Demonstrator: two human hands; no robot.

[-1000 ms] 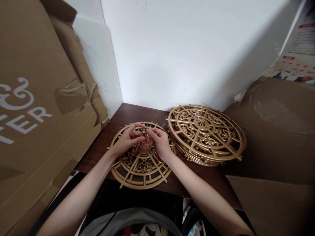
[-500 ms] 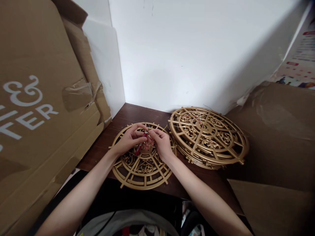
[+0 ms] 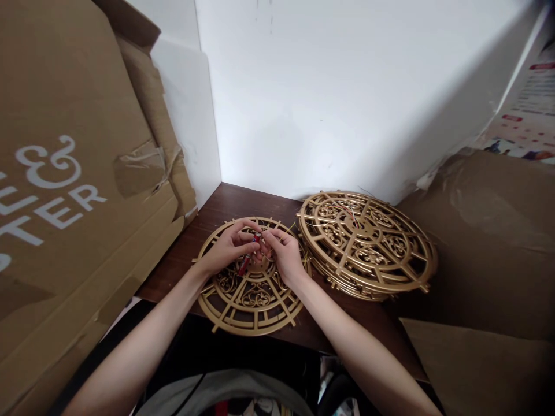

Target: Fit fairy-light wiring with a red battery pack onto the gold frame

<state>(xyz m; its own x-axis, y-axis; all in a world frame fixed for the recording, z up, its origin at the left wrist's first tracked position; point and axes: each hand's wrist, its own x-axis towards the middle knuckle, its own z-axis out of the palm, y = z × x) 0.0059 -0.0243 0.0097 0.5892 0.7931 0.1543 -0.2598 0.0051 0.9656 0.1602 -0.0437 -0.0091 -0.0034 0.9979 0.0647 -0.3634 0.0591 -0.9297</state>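
Observation:
Above a round gold openwork panel (image 3: 255,297) with scroll ornaments, both hands work close together. My left hand (image 3: 228,249) is closed around a slim red stick-like item (image 3: 244,265), held slanted; the thumb and fingers hide its middle, and its exact kind is unclear. Touching or almost touching its upper end, my right hand (image 3: 284,247) pinches with thumb and forefinger. What sits in that pinch is too small to make out. Thin yellow wires (image 3: 292,227) show around the right hand and at the panel's edge.
A stack of similar gold panels (image 3: 368,245) stands to the right, with thin wires on its top. Large cardboard boxes flank the dark wooden table (image 3: 169,268), one at left (image 3: 87,190), another at right (image 3: 481,242). A white wall (image 3: 329,98) rises behind.
The view has shifted very slightly. Both hands and the red item stay almost in place.

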